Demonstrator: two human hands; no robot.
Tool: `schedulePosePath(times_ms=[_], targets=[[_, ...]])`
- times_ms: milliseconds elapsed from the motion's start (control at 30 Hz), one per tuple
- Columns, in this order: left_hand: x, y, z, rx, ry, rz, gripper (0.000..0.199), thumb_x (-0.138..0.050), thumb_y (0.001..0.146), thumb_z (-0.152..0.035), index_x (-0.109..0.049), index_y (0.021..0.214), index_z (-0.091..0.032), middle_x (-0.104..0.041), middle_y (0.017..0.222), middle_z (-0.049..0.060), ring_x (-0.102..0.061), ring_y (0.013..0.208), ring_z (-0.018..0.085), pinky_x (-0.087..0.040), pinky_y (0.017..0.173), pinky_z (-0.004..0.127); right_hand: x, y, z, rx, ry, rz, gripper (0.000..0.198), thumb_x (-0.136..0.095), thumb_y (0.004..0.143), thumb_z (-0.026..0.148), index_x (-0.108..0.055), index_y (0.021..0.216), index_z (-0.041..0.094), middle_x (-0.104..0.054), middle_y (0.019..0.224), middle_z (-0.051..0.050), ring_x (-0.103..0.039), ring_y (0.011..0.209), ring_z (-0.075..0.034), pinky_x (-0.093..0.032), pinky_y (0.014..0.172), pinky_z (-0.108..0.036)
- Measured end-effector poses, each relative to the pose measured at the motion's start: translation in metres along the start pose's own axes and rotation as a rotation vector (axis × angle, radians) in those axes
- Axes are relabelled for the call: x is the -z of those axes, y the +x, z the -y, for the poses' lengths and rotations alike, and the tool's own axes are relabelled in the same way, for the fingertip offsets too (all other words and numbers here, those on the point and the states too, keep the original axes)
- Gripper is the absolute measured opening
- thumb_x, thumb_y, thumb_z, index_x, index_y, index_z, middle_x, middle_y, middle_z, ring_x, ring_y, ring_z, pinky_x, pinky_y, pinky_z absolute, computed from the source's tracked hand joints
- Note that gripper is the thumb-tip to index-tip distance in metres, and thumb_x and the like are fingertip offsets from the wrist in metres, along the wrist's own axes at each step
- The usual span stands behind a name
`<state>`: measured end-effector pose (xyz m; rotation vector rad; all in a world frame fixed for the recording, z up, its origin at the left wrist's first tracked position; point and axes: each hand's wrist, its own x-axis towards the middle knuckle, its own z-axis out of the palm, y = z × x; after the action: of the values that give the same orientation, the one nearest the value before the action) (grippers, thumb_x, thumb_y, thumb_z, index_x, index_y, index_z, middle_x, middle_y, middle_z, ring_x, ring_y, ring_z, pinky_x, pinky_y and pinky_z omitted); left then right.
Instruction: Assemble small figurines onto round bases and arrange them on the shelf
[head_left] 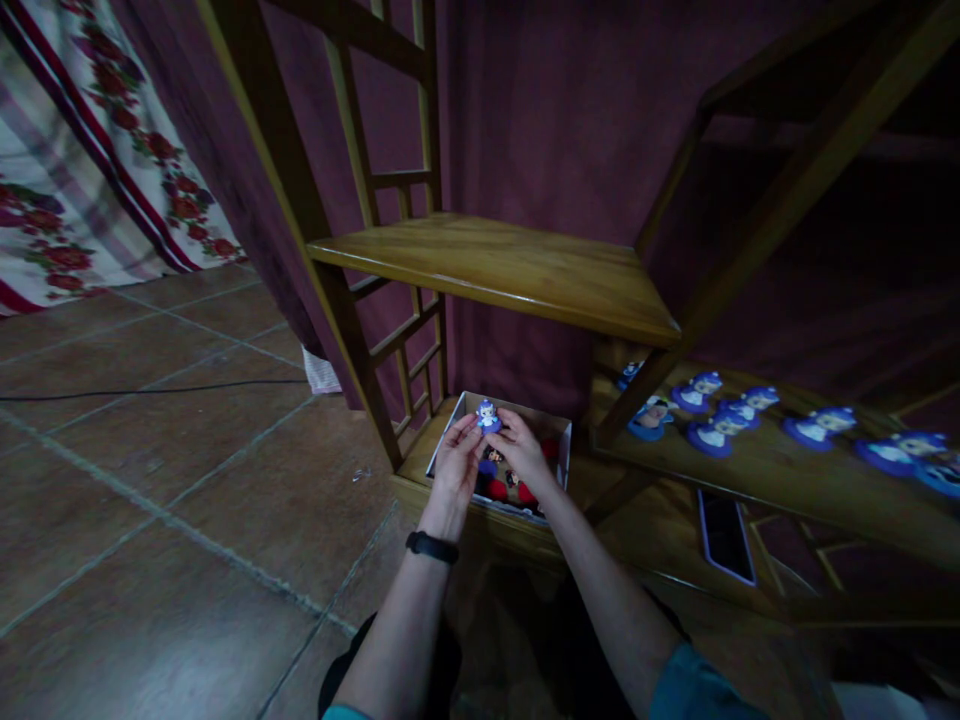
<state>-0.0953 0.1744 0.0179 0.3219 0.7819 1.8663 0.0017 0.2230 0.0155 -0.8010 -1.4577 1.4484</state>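
A small figurine (487, 415) with a purple base and a white-and-blue body is held upright between both hands. My left hand (459, 455) has its fingers closed on the left side of the base. From the right, my right hand (521, 448) pinches the same base. Below them stands an open white cardboard box (566, 450) on the lowest shelf. Several figurines with dark hair and red or blue parts (496, 487) lie inside it, partly hidden by my hands and wrists.
Several purple-based figurines (819, 428) stand on the right-hand shelf, with a blue-based one (651, 418) near its left end. A phone (726, 535) lies on the lower board. Above the box juts a wooden shelf (495, 265). A dark cable (150, 392) crosses the tiled floor.
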Motion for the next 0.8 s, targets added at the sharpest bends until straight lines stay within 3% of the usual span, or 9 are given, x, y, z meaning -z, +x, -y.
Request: schedulePosePath(times_ms=[267, 433, 633, 800], targets=[[0.0054, 0.0044, 0.0028, 0.068, -0.047, 0.051, 0.030, -0.071, 0.066, -0.009, -0.065, 0.095, -0.015, -0.067, 0.101, 0.008, -0.063, 0.094, 0.015, -0.045, 0.090, 0.027, 0.0029, 0.0014, 0.0010, -0.031, 0.032, 0.074, 0.051, -0.063, 0.068, 0.020, -0.052, 0.117, 0.025, -0.064, 0.108, -0.004, -0.061, 0.094, -0.016, -0.048, 0.086, -0.031], [0.0032, 0.0028, 0.0021, 0.006, 0.002, 0.007, 0.032, -0.073, 0.062, -0.009, -0.066, 0.093, -0.014, -0.069, 0.096, 0.008, -0.064, 0.087, 0.015, -0.045, 0.089, 0.029, 0.0043, 0.0017, -0.0006, -0.019, 0.014, 0.057, 0.049, -0.064, 0.069, 0.021, -0.052, 0.116, 0.025, -0.065, 0.103, -0.003, -0.062, 0.092, -0.016, -0.049, 0.085, -0.031], [0.0006, -0.0008, -0.0001, -0.056, 0.096, 0.075, 0.042, -0.074, 0.059, -0.012, -0.065, 0.100, -0.014, -0.068, 0.100, 0.009, -0.063, 0.089, 0.016, -0.043, 0.088, 0.031, 0.0075, 0.0035, -0.0051, -0.039, -0.032, 0.056, 0.045, -0.064, 0.070, 0.022, -0.052, 0.114, 0.025, -0.065, 0.104, -0.003, -0.062, 0.092, -0.016, -0.049, 0.084, -0.033], [-0.0009, -0.0033, -0.0013, -0.092, 0.161, 0.053, 0.046, -0.073, 0.059, -0.014, -0.063, 0.104, -0.016, -0.069, 0.094, 0.007, -0.063, 0.084, 0.015, -0.044, 0.082, 0.030, 0.0071, 0.0025, -0.0048, -0.048, -0.061, 0.062, 0.041, -0.062, 0.071, 0.021, -0.054, 0.111, 0.024, -0.067, 0.101, -0.003, -0.063, 0.091, -0.017, -0.049, 0.085, -0.033]])
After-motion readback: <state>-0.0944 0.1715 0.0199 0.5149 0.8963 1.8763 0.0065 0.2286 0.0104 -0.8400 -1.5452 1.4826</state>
